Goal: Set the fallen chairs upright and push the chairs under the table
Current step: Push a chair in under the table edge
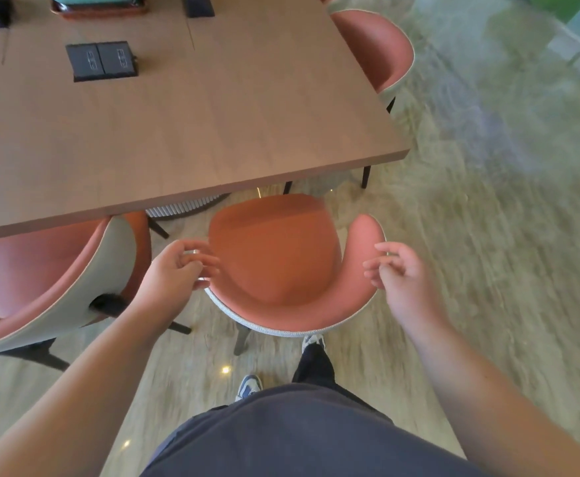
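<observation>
Two hands at an upright orange chair (pixel 275 256), left hand (pixel 175 273) loosely curled against its armrest, right hand (pixel 402 270) relaxed just beside it, wooden table (pixel 213 132) ahead.

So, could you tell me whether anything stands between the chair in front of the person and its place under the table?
Nothing visible does: the chair faces the table edge, with bare floor under that edge.

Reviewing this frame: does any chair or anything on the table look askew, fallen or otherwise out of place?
The chair on the left looks tilted, not squarely upright. The middle chair stands upright but only its front edge reaches the table. Motion blur hides finer detail; no spill or damage is visible.
</observation>
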### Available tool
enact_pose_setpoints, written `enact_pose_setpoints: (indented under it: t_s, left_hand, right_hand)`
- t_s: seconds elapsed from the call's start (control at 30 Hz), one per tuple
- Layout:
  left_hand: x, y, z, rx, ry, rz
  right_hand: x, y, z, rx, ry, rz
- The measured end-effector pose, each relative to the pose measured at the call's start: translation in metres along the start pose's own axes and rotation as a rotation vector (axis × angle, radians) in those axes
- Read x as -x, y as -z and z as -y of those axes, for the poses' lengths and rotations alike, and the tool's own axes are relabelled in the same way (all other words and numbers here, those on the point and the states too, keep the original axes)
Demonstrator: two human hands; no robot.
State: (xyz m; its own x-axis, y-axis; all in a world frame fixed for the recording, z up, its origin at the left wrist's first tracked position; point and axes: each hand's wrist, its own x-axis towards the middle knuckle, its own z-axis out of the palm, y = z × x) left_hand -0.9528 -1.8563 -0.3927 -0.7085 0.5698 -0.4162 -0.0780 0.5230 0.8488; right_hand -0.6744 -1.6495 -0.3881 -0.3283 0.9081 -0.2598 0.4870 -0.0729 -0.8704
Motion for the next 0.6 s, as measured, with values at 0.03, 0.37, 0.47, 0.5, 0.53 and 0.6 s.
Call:
enact_pose_setpoints:
  t_s: [0.03,0.37,0.47,0.5,0.53,0.6]
  left_hand:
    - [-0.003,-0.006,-0.001,0.0,0.014,-0.013]
    - [-0.041,-0.07,-0.028,0.006,0.1,-0.216]
    - [-0.048,-0.088,-0.03,-0.004,0.137,-0.257]
    - [-0.048,-0.093,-0.03,-0.006,0.15,-0.269]
    - [-0.047,-0.096,-0.028,-0.01,0.159,-0.279]
    - [-0.048,-0.099,-0.023,-0.021,0.175,-0.286]
  right_hand:
    - [-0.012,0.002,-0.003,0.005,-0.001,0.019]
    - [-0.145,0.033,-0.025,0.129,-0.011,0.218]
    - [-0.18,0.034,-0.04,0.161,-0.007,0.248]
    - [-0.188,0.033,-0.045,0.173,-0.009,0.259]
    - [-0.195,0.03,-0.05,0.181,-0.014,0.266]
    - [-0.205,0.024,-0.06,0.176,-0.032,0.272]
